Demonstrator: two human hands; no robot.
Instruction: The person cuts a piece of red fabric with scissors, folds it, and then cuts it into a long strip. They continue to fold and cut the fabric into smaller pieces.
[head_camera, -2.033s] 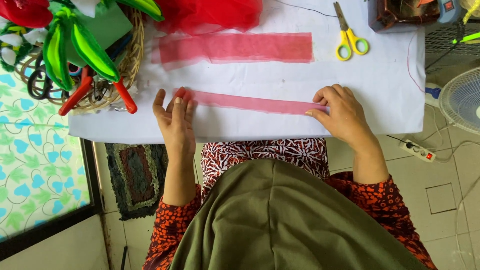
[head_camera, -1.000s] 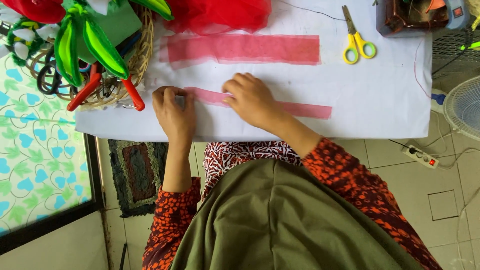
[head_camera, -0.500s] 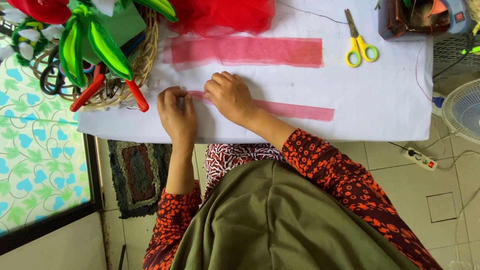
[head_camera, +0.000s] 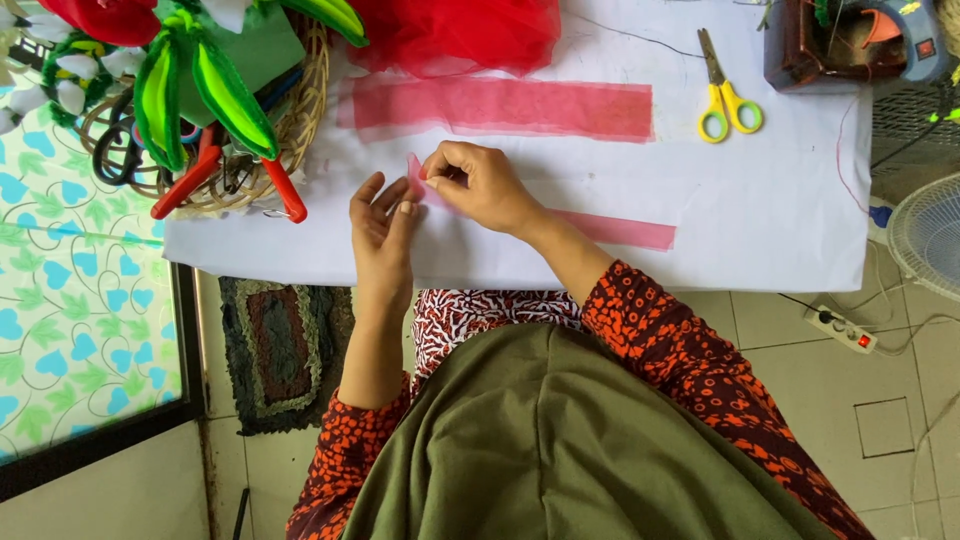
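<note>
Basket (head_camera: 300, 130) crowds left; scissors (head_camera: 728, 92) right.

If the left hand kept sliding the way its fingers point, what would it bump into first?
The left hand points up the white sheet. It would probably first meet the folded end of the narrow pink strip pinched by the right hand, then the wider pink strip beyond.

Left hand (head_camera: 385, 225) flat, fingers extended, right hand (head_camera: 480, 185) pinching closed, forearms converging
</note>
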